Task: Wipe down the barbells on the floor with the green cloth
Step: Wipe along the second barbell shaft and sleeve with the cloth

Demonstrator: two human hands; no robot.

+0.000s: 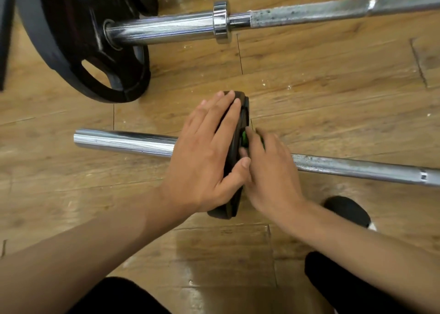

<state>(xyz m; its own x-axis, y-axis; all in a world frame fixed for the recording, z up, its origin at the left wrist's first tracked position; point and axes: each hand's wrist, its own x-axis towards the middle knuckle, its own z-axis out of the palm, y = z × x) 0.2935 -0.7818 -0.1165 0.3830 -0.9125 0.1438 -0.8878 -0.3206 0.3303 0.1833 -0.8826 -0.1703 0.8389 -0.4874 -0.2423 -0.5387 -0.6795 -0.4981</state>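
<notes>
The green cloth [244, 139] shows only as a small bright strip, squeezed between the fingers of my right grip [271, 170] and the right face of a small black plate [234, 123]. That is just where the near barbell [123, 141] passes through the plate. My right grip is bent over the cloth and holds it there, though most of the cloth is hidden under my fingers. My left grip [207, 151] lies wide and flat on the plate's left face, fingers straight and pointing away from me, thumb reaching across the rim. The plate stands on edge on the wooden floor [309, 94]. The near barbell lies across in front of me, its smooth shiny sleeve sticking out to the left of the plate. Its duller, speckled shaft runs off to the right. Further away lies the far barbell [166, 29], roughly parallel, with a chrome collar [221, 21] on it. A large black plate [78, 39] sits at its left end, standing on the floor. Near me, to the right, is the toe of my black shoe [347, 210], and my dark trouser legs [119, 297] fill the bottom edge.
</notes>
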